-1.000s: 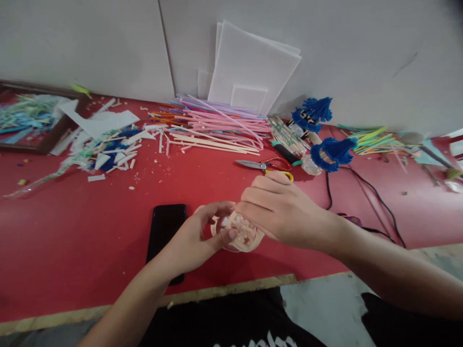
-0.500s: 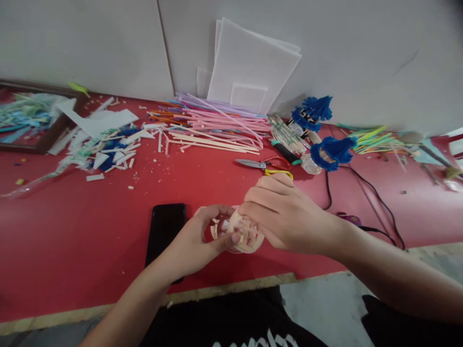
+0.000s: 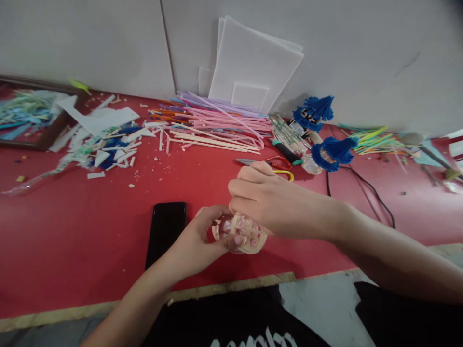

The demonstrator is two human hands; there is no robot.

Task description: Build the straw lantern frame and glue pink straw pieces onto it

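Between my hands is a small round openwork piece, built from cream strips like a lattice, with a clear part at its left. My left hand grips it from the left, thumb along the near side and fingers over the far side. Curled over its far upper edge is my right hand, its fingers closed; whatever they pinch is hidden beneath them. A black phone lies just left of my left hand. Scissors with red and yellow handles lie beyond my right hand, partly covered by it.
Pink and purple sticks lie along the wall beneath leaning white sheets. Two blue ruffled pieces stand at the right back, near a black cable. Scraps and a brown frame occupy the left.
My right hand has shifted left and slightly away from me across the top of the lattice piece, covering more of the scissors. My left hand keeps its grip.
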